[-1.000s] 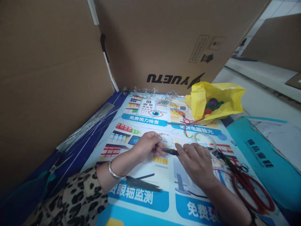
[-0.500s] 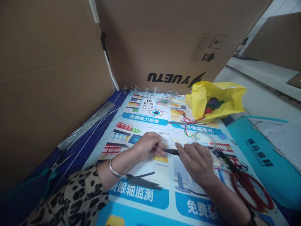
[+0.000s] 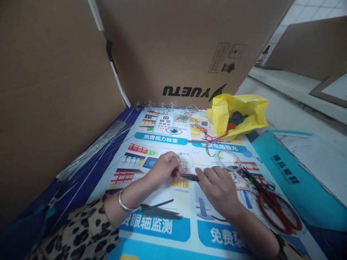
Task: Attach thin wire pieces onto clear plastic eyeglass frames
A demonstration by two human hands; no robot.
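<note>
My left hand [image 3: 168, 167] is closed, thumb against fingers, on a thin wire loop with small clear beads [image 3: 183, 154] that stands out past the fingertips. Wrapped in my right hand [image 3: 219, 187] are black-jawed pliers [image 3: 190, 177], their handles mostly hidden in the palm. The jaw tips reach my left fingertips; whether they grip the wire is too small to tell. Below the left wrist lies a bundle of short dark wires [image 3: 161, 212]. To the right of my right hand rest red-handled scissors [image 3: 279, 209], and a clear ring-shaped roll [image 3: 229, 160] sits just beyond it.
Tall cardboard [image 3: 168, 47] walls in the back and left. A yellow bag [image 3: 252, 104] holds coloured balls. Red cord [image 3: 211, 139], wire pieces [image 3: 184, 112], a bundle of long wires [image 3: 92, 151], teal-handled pliers [image 3: 48, 211] and a teal box panel [image 3: 290, 173] surround the printed sheet [image 3: 151, 242].
The whole view has shifted slightly, so things appear further left. Both hands keep nearly the same pose, with the pliers still at the left fingertips.
</note>
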